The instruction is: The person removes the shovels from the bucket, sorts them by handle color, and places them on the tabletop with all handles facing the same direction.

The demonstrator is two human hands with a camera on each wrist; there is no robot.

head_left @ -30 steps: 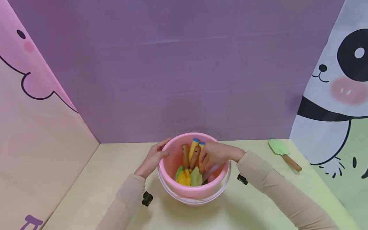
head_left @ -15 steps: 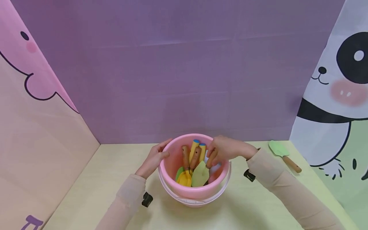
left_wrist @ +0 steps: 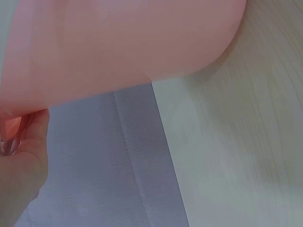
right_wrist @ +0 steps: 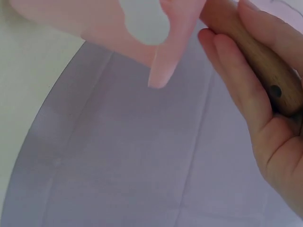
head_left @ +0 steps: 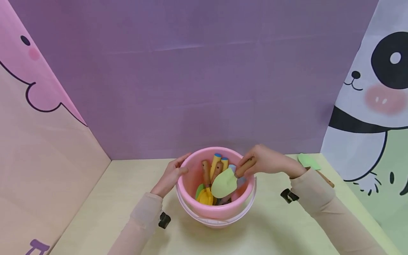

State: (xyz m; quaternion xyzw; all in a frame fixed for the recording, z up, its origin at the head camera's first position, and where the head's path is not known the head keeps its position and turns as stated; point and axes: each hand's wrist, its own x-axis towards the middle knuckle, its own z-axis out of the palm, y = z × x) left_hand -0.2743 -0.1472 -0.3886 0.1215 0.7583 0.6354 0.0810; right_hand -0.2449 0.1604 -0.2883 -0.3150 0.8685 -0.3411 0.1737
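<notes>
A pink bucket (head_left: 211,212) stands on the table with its pale handle hanging down in front. My left hand (head_left: 169,177) grips its left rim, thumb at the inner side. In my right hand (head_left: 269,161) is a toy shovel (head_left: 224,183) with a light green blade, held by its wooden handle at the bucket's right rim. The blade tilts left over the bucket's opening. In the right wrist view, fingers and thumb wrap the wooden handle (right_wrist: 265,61). Inside the bucket are a yellow tool (head_left: 205,196), wooden handles (head_left: 205,170) and yellow handles with blue ends (head_left: 216,163).
Another green shovel (head_left: 308,161) with a wooden handle lies at the table's back right, partly hidden by the right forearm. A purple backdrop (head_left: 204,88) rises behind the table (head_left: 137,184), with printed panels at both sides.
My right hand has risen out of the bucket and moved right, drawing the green shovel up by its handle. The left hand stays on the rim.
</notes>
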